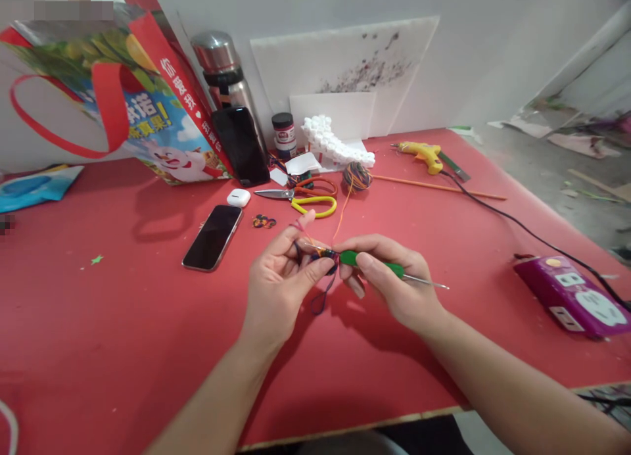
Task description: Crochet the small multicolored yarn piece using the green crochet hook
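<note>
My right hand (394, 274) grips a crochet hook (398, 269) by its green handle, a thin metal end sticking out on each side. Pinched between the thumb and fingers of my left hand (283, 274) is a small piece of dark multicoloured crochet (331, 263). The hook's left end lies at this piece, with loops of yarn around it. Over my raised left forefinger runs a strand, and an orange strand (344, 212) leads back to a multicoloured yarn ball (357, 177). A loose dark yarn tail (319, 302) hangs below the piece, which my fingers partly cover.
Scissors (315, 207), a small crocheted bit (264, 221) and a phone (213, 238) lie beyond my left hand on the red table (162, 350). Further back stand a gift bag (162, 126) and a thermos (236, 80). At right are a yellow glue gun (421, 156) and a purple box (572, 294).
</note>
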`<state>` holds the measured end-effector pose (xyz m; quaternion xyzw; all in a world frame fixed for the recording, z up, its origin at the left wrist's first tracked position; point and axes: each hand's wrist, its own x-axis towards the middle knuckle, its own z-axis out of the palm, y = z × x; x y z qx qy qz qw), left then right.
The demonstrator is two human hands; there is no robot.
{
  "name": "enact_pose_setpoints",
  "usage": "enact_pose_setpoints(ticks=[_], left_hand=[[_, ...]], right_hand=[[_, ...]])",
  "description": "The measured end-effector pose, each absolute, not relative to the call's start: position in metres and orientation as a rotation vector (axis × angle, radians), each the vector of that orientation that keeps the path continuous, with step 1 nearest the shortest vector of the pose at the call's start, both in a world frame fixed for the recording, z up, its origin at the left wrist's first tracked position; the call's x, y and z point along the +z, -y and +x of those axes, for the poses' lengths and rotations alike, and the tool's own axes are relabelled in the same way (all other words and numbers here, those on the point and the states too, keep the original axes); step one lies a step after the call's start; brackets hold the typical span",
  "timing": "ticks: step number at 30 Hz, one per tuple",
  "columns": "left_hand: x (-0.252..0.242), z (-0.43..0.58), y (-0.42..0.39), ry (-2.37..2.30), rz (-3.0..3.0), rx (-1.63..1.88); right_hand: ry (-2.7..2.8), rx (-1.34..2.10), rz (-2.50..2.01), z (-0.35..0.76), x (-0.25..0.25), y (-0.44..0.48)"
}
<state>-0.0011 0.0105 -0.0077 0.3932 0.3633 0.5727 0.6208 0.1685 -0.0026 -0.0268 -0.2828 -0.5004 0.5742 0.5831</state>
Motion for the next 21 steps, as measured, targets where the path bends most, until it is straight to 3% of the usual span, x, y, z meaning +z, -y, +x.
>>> enact_pose_setpoints(ticks=[21], left_hand=[[-0.003, 0.0, -0.009, -0.833, 0.912, 1.329]], right_hand=[[0.833, 1.63, -0.546, 0.165, -0.018, -0.002]])
